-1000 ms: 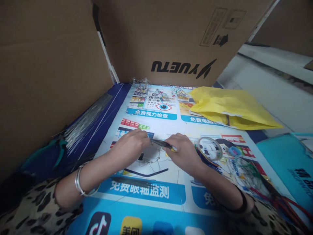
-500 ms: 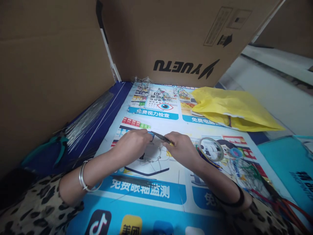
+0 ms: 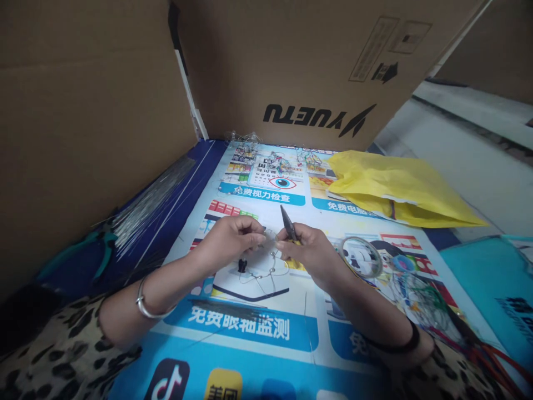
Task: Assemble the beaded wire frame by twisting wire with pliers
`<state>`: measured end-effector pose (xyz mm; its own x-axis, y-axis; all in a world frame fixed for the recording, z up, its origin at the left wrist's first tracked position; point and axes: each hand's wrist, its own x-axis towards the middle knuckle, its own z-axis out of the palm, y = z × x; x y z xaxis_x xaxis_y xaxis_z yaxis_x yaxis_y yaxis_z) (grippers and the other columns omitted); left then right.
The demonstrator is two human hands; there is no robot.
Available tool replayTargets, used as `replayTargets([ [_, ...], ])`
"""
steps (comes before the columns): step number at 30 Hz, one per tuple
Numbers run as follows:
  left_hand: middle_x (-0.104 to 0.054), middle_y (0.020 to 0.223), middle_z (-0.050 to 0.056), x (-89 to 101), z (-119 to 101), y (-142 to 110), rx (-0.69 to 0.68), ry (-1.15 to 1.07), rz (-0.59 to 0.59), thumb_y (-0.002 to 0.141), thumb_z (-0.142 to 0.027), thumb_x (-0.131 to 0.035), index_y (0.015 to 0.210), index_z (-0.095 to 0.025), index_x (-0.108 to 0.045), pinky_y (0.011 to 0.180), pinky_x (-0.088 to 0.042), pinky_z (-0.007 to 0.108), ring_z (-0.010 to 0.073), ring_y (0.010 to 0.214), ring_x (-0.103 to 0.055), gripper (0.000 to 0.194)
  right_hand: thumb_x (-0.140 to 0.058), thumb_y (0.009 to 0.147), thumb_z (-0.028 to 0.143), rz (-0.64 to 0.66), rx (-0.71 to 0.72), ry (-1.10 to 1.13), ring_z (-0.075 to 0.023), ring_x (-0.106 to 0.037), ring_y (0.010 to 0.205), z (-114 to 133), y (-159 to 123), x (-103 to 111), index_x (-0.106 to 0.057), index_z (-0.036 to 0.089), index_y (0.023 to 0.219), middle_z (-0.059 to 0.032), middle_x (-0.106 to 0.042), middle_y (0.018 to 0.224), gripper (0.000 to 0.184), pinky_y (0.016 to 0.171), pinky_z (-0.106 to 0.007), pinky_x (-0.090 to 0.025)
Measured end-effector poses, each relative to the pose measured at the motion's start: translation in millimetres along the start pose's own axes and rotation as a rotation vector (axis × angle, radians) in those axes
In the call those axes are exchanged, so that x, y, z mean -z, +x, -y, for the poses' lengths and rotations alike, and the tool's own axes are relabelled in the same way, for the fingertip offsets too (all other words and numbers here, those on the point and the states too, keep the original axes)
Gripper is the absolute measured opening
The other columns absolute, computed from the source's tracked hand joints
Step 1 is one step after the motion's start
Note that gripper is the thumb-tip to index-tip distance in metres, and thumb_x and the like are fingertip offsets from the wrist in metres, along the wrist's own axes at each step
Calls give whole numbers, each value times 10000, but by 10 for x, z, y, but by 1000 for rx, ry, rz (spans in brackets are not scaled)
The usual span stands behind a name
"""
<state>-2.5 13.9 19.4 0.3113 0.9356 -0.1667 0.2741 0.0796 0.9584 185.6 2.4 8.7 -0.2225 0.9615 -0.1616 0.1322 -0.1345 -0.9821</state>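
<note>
Head camera view: a looped piece of thin silvery wire with small round beads (image 3: 260,276) lies low between the two hands, over the printed sheet. The left hand (image 3: 235,239) is closed in a pinch at its upper end. The right hand (image 3: 312,253) pinches at the same end and also grips dark-nosed pliers with yellow handles (image 3: 287,223), nose pointing up and away; exact finger contact is blurred.

Work surface: a glossy white-and-blue printed sheet (image 3: 316,222) over a dark blue covering (image 3: 179,200). On the left, a bundle of straight silver wires (image 3: 145,205) and teal-handled pliers (image 3: 109,247). On the right, a clear round ring (image 3: 380,261), a tangle of coloured wires (image 3: 420,294), a yellow bag (image 3: 403,178) and a turquoise pouch (image 3: 487,272), its lettering only partly legible.

Room: brown cardboard panels (image 3: 250,66) stand behind and to the left; pale grey surface (image 3: 466,133) beyond, at right.

Markings: "YUETU", upside down, on the cardboard, with an arrow symbol. Sheet reads "免费视力检查" and "免费眼轴监测"; "免费电脑" runs under the yellow bag. Near edge: a black tile with a musical-note logo and a yellow tile reading "美团"
</note>
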Motion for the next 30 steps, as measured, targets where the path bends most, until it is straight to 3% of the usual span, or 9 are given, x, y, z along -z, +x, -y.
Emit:
replayTargets([
  [4,-564,553,-28,-64,2,-26,60,-193,44,686,-274,-654,709,-147,-527,499,-413,199,80,485,-509,181,-709,631,323,26,-100,186,-115,-528,508,-4,-27,-43,-556,194,760,33,-578,534,238,489,-237,-373],
  [10,-580,563,-24,-135,-4,-60,81,-301,65,682,-293,-666,722,-146,-493,479,-405,189,68,471,-494,230,-720,632,342,40,-151,273,-128,-551,512,-36,-40,-58,-537,200,764,28,-591,532,267,478,-236,-372],
  [30,-569,565,-29,-207,-7,-72,37,-260,59,721,-255,-624,674,-148,-471,467,-377,179,58,470,-477,193,-694,678,329,50,-114,296,-143,-576,563,-105,-53,-103,-518,194,790,19,-603,576,249,513,-258,-397],
])
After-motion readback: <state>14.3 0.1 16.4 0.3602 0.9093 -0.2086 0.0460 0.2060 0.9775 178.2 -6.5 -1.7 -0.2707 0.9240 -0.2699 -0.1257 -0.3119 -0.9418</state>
